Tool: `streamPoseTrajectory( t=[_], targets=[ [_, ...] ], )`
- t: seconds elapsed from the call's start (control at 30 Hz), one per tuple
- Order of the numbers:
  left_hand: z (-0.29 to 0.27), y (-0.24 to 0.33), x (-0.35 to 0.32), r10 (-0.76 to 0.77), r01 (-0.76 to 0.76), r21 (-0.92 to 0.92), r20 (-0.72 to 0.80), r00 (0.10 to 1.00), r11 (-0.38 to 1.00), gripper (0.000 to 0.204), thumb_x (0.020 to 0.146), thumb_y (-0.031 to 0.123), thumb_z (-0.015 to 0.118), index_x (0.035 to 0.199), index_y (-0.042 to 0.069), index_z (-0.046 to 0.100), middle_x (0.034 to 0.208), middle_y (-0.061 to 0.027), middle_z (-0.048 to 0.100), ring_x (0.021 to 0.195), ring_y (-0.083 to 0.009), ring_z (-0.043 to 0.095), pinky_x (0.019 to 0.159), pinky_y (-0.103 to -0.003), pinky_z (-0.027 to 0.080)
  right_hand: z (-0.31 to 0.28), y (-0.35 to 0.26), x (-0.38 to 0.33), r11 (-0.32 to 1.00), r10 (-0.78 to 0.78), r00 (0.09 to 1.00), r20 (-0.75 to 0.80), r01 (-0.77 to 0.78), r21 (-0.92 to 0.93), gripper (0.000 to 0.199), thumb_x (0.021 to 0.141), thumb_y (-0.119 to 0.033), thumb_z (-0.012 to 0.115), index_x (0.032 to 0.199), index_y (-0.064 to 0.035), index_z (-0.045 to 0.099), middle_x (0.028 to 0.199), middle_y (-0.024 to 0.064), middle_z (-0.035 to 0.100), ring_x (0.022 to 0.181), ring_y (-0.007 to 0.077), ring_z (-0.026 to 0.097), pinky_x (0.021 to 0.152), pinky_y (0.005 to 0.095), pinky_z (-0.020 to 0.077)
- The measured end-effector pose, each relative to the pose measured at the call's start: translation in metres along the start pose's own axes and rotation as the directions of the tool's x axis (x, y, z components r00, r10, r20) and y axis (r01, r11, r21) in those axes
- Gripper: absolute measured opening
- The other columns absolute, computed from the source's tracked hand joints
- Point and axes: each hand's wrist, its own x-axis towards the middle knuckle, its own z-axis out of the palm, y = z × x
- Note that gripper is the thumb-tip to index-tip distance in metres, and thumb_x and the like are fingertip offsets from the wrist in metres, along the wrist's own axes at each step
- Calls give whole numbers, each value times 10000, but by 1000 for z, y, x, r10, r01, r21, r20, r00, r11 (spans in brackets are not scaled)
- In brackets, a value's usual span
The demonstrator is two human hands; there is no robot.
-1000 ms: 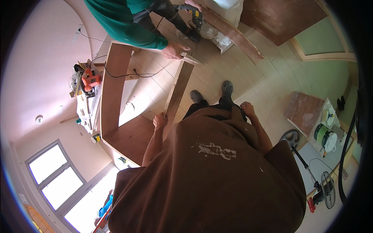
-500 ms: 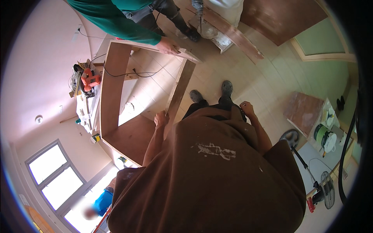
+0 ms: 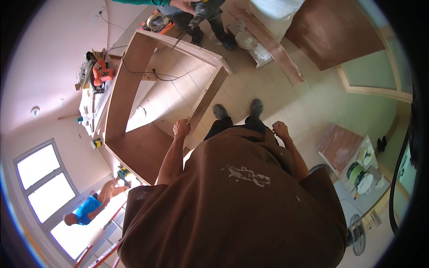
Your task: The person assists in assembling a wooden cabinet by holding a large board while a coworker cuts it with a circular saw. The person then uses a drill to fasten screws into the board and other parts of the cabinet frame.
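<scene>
A large open wooden cabinet frame (image 3: 206, 99) of brown-faced boards stands on the floor in front of me, to the left. My left hand (image 3: 181, 128) is closed over the near end of its right side panel. Held beside my waist on the right, my right hand (image 3: 280, 129) has its fingers curled in, and nothing shows in it. Across the frame, a co-worker in green sleeves holds a power drill (image 3: 201, 13) above the far panel (image 3: 183, 44), its long bit pointing down at that board.
A black cable (image 3: 156, 73) crosses the frame. An orange circular saw (image 3: 103, 72) lies to its left. Boards (image 3: 272, 44) and a white sack (image 3: 275, 15) stand far ahead. At right are a tub (image 3: 361, 177) and a fan (image 3: 357, 234). Another person in blue (image 3: 85, 210) is near the windows.
The co-worker's hand has left the far panel, and the drill has moved left over it. My left hand stays on the frame. The view has shifted slightly.
</scene>
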Motion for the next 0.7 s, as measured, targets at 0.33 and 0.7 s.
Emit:
streamPoseTrajectory(
  t=[0.33,0.7],
  targets=[
    [21,-10,-3,-16,-10,-149,-170,985,989,191,771,226,634,912,101,669,860,-186,658,829,-370,641,729,-464,505,8,-68,16,932,-272,955,115,291,-215,232,813,-222,582,897,-16,648,792,173,669,769,300,663,722,374,512],
    [32,-7,-27,-208,90,-378,-286,935,922,150,732,162,623,863,100,663,793,-177,647,790,-347,644,683,-463,502,88,-303,5,383,-732,461,502,887,-258,90,805,-65,579,865,-1,593,747,163,626,668,310,622,622,388,491]
  ],
)
